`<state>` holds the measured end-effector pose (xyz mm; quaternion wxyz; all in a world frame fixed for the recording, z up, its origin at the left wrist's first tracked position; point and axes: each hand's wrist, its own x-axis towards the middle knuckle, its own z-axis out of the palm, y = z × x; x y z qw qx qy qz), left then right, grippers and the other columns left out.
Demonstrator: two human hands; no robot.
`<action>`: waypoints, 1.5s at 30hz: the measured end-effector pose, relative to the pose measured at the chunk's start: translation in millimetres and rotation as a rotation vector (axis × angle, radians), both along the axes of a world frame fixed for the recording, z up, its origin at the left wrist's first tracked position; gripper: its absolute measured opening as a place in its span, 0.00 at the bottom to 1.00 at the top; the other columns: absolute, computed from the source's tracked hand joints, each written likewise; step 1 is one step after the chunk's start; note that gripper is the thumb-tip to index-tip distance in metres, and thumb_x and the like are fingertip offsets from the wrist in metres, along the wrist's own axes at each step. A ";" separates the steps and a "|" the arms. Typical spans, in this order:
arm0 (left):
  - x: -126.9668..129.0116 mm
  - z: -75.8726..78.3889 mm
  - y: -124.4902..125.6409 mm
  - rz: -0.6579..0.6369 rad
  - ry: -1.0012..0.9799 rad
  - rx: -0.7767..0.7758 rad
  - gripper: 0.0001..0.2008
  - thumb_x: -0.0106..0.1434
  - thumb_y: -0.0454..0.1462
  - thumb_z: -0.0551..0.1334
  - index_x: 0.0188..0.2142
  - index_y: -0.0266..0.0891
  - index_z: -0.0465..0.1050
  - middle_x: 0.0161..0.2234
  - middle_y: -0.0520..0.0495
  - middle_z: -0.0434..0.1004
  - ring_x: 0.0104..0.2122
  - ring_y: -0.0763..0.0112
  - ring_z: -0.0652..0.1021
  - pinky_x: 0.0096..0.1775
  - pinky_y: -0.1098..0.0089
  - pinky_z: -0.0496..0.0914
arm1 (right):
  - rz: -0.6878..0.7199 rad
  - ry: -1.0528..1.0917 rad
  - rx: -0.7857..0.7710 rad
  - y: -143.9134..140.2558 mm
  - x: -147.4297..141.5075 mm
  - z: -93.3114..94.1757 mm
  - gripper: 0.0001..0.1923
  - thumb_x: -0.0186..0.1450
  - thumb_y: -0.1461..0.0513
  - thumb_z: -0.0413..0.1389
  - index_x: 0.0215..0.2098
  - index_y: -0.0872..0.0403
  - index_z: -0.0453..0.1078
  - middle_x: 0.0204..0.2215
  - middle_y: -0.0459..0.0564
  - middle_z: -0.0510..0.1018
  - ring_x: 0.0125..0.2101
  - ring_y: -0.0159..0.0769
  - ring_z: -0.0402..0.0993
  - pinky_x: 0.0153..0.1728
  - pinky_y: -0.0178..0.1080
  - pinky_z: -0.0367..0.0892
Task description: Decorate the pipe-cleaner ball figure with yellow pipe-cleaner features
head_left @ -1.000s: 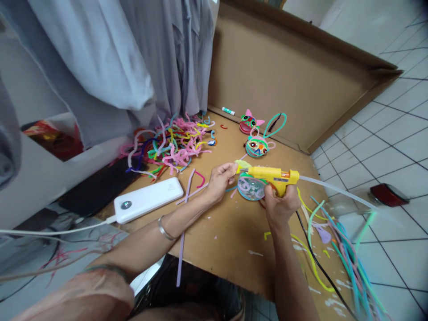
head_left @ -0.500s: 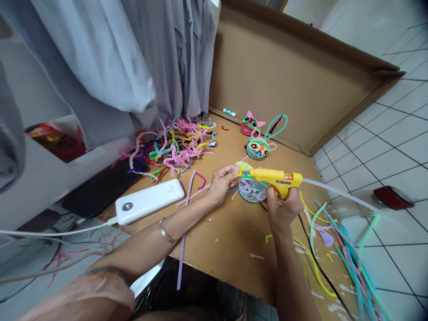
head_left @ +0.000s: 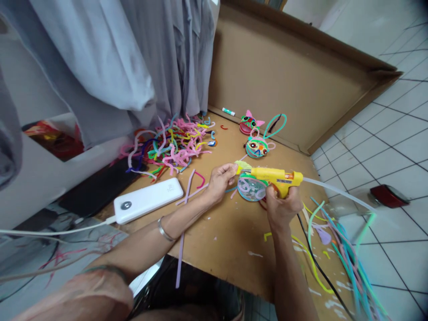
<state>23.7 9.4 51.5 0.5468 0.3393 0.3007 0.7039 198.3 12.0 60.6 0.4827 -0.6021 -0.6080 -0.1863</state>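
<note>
My right hand [head_left: 282, 206] grips a yellow glue gun [head_left: 276, 177] with a clear glue stick [head_left: 337, 192] trailing out to the right; its nozzle points left. My left hand [head_left: 221, 179] pinches a small yellow-green fuzzy piece [head_left: 243, 165] right at the nozzle tip. Just below the gun lies a round disc [head_left: 251, 188] wrapped in green and lilac pipe cleaners, on the brown cardboard sheet [head_left: 227, 223].
Two finished pipe-cleaner faces [head_left: 257, 147] [head_left: 249, 123] sit further back, near a glue stick [head_left: 228, 111]. A heap of coloured pipe cleaners [head_left: 170, 145] lies at the left, a white power bank [head_left: 148, 200] beside it. Long pipe cleaners [head_left: 344, 254] and a black cord [head_left: 317, 263] run at the right. Cardboard wall behind.
Almost nothing has shifted: the gun has slid slightly to the right in my right hand's grip, and the view wobbled a little. Both hands keep their hold.
</note>
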 end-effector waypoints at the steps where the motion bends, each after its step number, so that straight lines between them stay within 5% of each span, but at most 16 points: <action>1: 0.1 -0.5 0.2 0.001 0.001 -0.001 0.27 0.45 0.55 0.72 0.20 0.36 0.64 0.17 0.58 0.56 0.18 0.83 0.55 0.21 0.75 0.49 | 0.000 0.012 -0.004 -0.1 -0.4 -0.1 0.10 0.54 0.54 0.53 0.24 0.47 0.55 0.17 0.42 0.62 0.19 0.35 0.61 0.24 0.38 0.60; 8: -0.1 -1.4 1.7 0.027 -0.002 -0.001 0.27 0.45 0.56 0.72 0.21 0.36 0.67 0.17 0.57 0.58 0.18 0.83 0.56 0.22 0.75 0.50 | -0.048 0.185 0.002 -1.3 1.4 5.4 0.15 0.54 0.50 0.56 0.26 0.48 0.56 0.19 0.42 0.63 0.20 0.35 0.61 0.25 0.38 0.60; 14: -1.4 0.0 0.2 0.093 0.047 0.005 0.27 0.44 0.58 0.72 0.20 0.37 0.67 0.17 0.57 0.57 0.18 0.81 0.56 0.22 0.74 0.51 | -0.138 0.409 -0.013 12.8 27.6 11.8 0.20 0.57 0.47 0.57 0.36 0.52 0.63 0.31 0.52 0.74 0.31 0.41 0.70 0.34 0.41 0.66; 18: -4.7 -0.4 -1.8 0.162 0.131 0.046 0.28 0.47 0.58 0.70 0.18 0.38 0.63 0.16 0.57 0.55 0.19 0.79 0.56 0.23 0.73 0.51 | -0.219 0.363 -0.143 27.7 52.1 -2.9 0.23 0.60 0.44 0.55 0.41 0.54 0.64 0.37 0.58 0.76 0.39 0.47 0.72 0.39 0.45 0.66; 28: -10.2 -3.4 -1.5 0.238 0.254 0.112 0.28 0.55 0.58 0.65 0.19 0.38 0.61 0.16 0.56 0.55 0.19 0.78 0.56 0.24 0.71 0.51 | -0.331 0.340 -0.573 42.9 76.5 -36.0 0.28 0.62 0.46 0.54 0.46 0.62 0.69 0.43 0.69 0.77 0.40 0.54 0.75 0.36 0.45 0.65; 34: -7.9 -1.8 0.0 0.193 0.193 0.107 0.29 0.52 0.59 0.66 0.18 0.39 0.60 0.16 0.56 0.53 0.19 0.78 0.55 0.23 0.72 0.50 | -0.335 0.300 -0.617 47.0 81.7 -49.1 0.29 0.61 0.45 0.55 0.44 0.62 0.72 0.41 0.68 0.78 0.41 0.54 0.75 0.38 0.46 0.66; 40: -7.2 -2.2 -1.6 0.168 0.248 0.117 0.29 0.54 0.60 0.65 0.19 0.38 0.61 0.17 0.56 0.54 0.20 0.78 0.55 0.24 0.71 0.50 | -0.337 0.236 -0.631 47.4 81.4 -53.4 0.20 0.64 0.54 0.52 0.42 0.63 0.73 0.39 0.68 0.78 0.42 0.54 0.75 0.41 0.48 0.66; 45: -7.4 0.1 -4.6 0.170 0.291 0.128 0.29 0.55 0.60 0.64 0.19 0.38 0.61 0.18 0.55 0.55 0.21 0.77 0.56 0.25 0.71 0.51 | -0.376 0.160 -0.446 40.9 74.1 -39.2 0.21 0.63 0.60 0.50 0.50 0.63 0.69 0.49 0.70 0.71 0.51 0.57 0.68 0.50 0.55 0.61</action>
